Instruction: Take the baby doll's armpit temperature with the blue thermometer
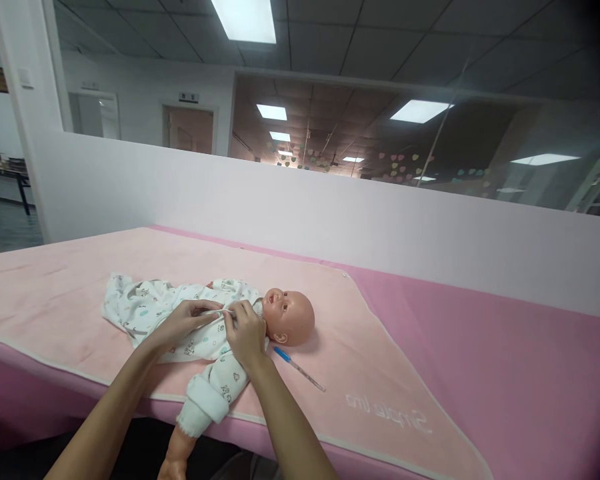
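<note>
At far left, through a doorway, a black desk (4, 167) carries small items too distant to make out. A white half-height wall (300, 203) with glass (330, 127) above it runs behind the main scene. In front of it, a soft peach blanket with pale edging (65, 293) covers much of a desk draped in pink cloth (505, 333).

On the blanket lies a bald, tan plastic baby doll (296, 319), face up, its body to the left and its head to the right. It wears a white cotton outfit printed with small animals and green dots (203, 345), whose loose lower end spreads at left. The person's left hand (193, 320) rests across the chest, fingertips and thumb pinched on the front of the outfit. The nearer sleeve, its cuff rolled back, hangs over the desk's near edge, the doll's arm emerging below. Just beside the left hand, the right hand (245, 330) is curled, its fingers also pinching the front fabric, near the doll's chin.

Right of the right hand, close to the doll's head, lies a slim clear pen with a blue cap (300, 369). Farther right, pale, reversed-looking lettering (390, 412) marks the blanket.
</note>
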Tool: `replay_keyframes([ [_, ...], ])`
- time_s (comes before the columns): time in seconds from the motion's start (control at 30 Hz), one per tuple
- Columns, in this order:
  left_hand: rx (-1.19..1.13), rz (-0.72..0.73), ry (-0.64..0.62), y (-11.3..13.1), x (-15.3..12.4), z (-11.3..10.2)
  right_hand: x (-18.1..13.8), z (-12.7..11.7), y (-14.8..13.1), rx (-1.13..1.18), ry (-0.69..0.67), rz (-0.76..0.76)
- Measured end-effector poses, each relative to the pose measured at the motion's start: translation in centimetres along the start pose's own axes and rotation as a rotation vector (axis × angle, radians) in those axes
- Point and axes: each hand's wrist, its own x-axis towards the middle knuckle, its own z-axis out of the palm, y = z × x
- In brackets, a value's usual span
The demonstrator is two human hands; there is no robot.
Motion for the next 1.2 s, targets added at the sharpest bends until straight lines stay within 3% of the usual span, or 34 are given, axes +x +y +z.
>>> replay_keyframes([
  [0.3, -0.034, -0.046, -0.038, 0.2, -0.1, -0.19, 0.01, 0.0, 0.02, -0.012, -0.014, -0.018],
  [0.57, 0.051, -0.014, 0.117, -0.4, -0.06, 0.36, 0.04, 0.12, 0.06, -0.046, -0.006, -0.04],
  [0.77, 0.115, 0.053, 0.152, -0.31, 0.15, 0.5, 0.04, 0.12, 0.11, -0.027, -0.008, -0.026],
  [1.2, 0.082, 0.042, 0.004, -0.29, -0.17, -0.09, 0.1, 0.09, 0.13, -0.009, 0.019, -0.018],
])
